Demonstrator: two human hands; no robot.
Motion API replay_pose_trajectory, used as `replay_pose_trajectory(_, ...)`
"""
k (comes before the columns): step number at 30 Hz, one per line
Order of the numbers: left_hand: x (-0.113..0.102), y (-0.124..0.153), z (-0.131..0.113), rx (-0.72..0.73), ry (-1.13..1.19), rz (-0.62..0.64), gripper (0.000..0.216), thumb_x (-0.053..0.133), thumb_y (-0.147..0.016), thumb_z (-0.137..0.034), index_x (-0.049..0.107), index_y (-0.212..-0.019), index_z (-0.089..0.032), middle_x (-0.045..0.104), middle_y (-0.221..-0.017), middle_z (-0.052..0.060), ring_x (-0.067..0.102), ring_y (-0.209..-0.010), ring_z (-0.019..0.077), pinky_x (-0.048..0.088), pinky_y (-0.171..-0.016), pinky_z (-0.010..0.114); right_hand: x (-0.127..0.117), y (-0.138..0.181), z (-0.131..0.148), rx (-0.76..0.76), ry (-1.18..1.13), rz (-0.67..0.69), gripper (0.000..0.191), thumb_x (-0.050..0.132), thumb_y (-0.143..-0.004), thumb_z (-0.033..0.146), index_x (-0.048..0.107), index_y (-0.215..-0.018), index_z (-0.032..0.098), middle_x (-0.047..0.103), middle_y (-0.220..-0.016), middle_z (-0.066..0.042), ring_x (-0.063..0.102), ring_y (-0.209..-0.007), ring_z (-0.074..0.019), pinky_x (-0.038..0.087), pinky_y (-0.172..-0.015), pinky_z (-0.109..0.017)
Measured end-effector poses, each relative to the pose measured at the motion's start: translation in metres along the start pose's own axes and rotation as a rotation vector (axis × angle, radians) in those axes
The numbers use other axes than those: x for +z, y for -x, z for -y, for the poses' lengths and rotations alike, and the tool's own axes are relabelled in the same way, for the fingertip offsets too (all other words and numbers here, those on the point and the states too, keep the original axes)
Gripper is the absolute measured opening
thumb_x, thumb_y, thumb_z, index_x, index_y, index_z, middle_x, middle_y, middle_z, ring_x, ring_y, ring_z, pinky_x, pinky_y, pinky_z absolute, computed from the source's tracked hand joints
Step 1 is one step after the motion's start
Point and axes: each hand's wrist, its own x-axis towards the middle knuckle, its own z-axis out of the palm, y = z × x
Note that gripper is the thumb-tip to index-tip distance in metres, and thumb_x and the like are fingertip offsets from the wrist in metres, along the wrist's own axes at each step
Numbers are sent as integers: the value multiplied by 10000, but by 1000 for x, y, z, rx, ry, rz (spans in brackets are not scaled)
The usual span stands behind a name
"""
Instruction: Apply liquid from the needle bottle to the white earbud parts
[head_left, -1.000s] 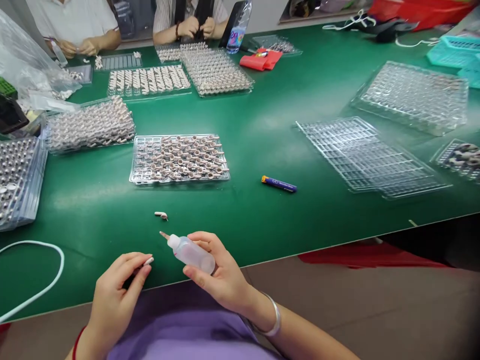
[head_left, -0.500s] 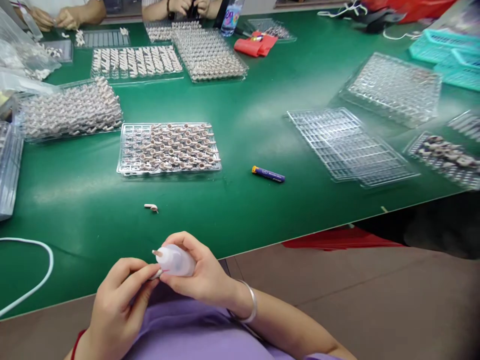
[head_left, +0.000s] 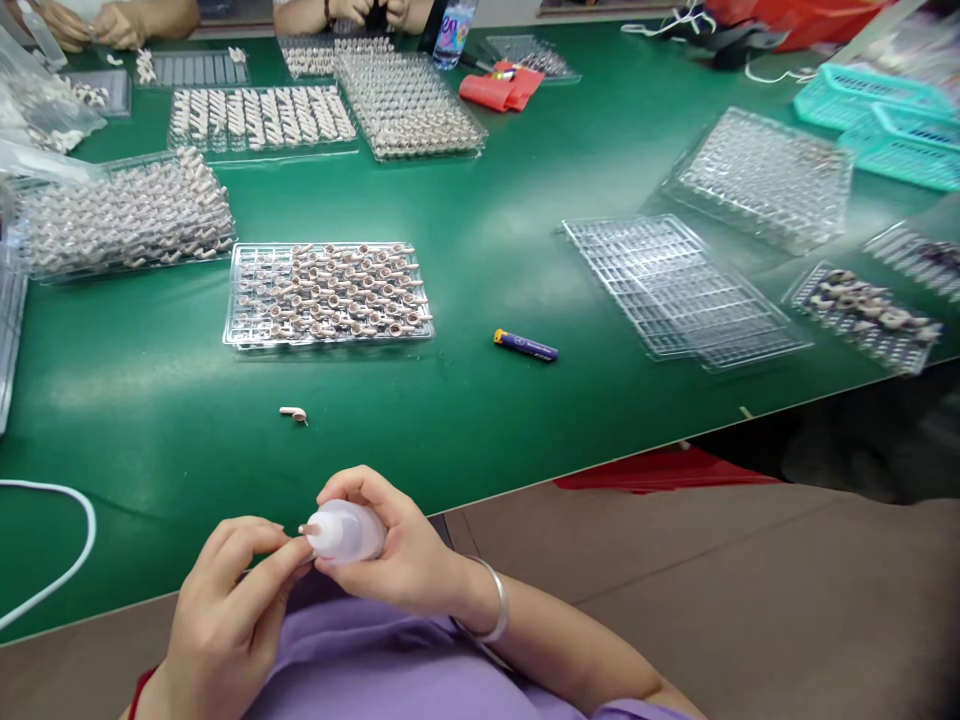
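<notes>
Curled around the sides of a small cloudy squeeze bottle [head_left: 352,532]: the right hand [head_left: 409,565], thumb underneath, fingers over the top. Just past the near edge of the green table [head_left: 450,440], that bottle, lying on its side in the grip, thin brown tip [head_left: 307,530] pointing left. Close by, the left hand [head_left: 232,590], thumb and first finger pressed together in a pinch around a tiny pale piece [head_left: 308,561], mostly hidden behind the fingers. Too close to tell if touching or not, tip and piece. Likely light and soft, the bottle, and easy to squash, so best held by the fat round middle with a gentle squeeze, away from the tip. Maybe slippery if wet. Likely very light, stiff and smooth, the tiny piece, and easy to drop; best pinched by its edges. Alone on the table, in front of the hands, another small pale piece with a stem [head_left: 294,414]; beyond it, a clear tray [head_left: 330,343] full of look-alikes. To the right, a purple tube with an orange end [head_left: 526,346], with pale writing too small to read. Far back, a water bottle [head_left: 452,35] with "en" in white on a bright label. On the squeeze bottle, no words clear enough to read.
</notes>
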Motion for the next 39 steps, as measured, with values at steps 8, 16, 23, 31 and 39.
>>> replay_pose_trajectory(8, 1, -3, -1, 46, -6, -23, 328, 542, -835, 32, 649, -1060, -181, 627, -882, 51, 591, -867, 177, 541, -727, 298, -4, 0, 0, -28, -10, 34, 426, 712, -657, 113, 529, -1025, 226, 553, -867, 16, 496, -662, -98, 416, -569, -205)
replay_pose_trajectory(16, 1, -4, -2, 47, 80, -2, 364, 543, -811, 74, 657, -1064, -160, 624, -884, 43, 588, -874, 169, 537, -731, 287, -8, -2, 0, -42, -42, 95, 418, 721, -653, 111, 531, -1009, 220, 537, -854, 25, 467, -640, -84, 411, -562, -197)
replay_pose_trajectory(23, 2, -1, -1, 64, 86, 40, 381, 527, -830, 90, 626, -1120, -136, 599, -936, 52, 551, -934, 168, 520, -779, 296, -8, -2, -1, -53, -51, 88, 412, 731, -674, 117, 532, -1021, 217, 537, -849, 29, 475, -645, -79, 420, -573, -195)
replay_pose_trajectory(31, 0, 3, 7, -29, -93, 58, 267, 598, -877, -19, 624, -1124, -115, 578, -925, 61, 548, -888, 159, 482, -759, 295, -22, 9, 0, 0, 90, 44, 506, 733, -787, 221, 423, -1185, 247, 573, -983, -16, 558, -773, -111, 469, -647, -216)
replay_pose_trajectory(39, -2, 11, 19, 129, -460, 26, 365, 705, -770, 30, 654, -1117, -71, 662, -868, 83, 591, -826, 215, 468, -761, 374, -31, 28, -10, -347, 551, -133, 430, 711, -841, 274, 506, -1218, 252, 650, -953, -33, 598, -698, -137, 507, -602, -254)
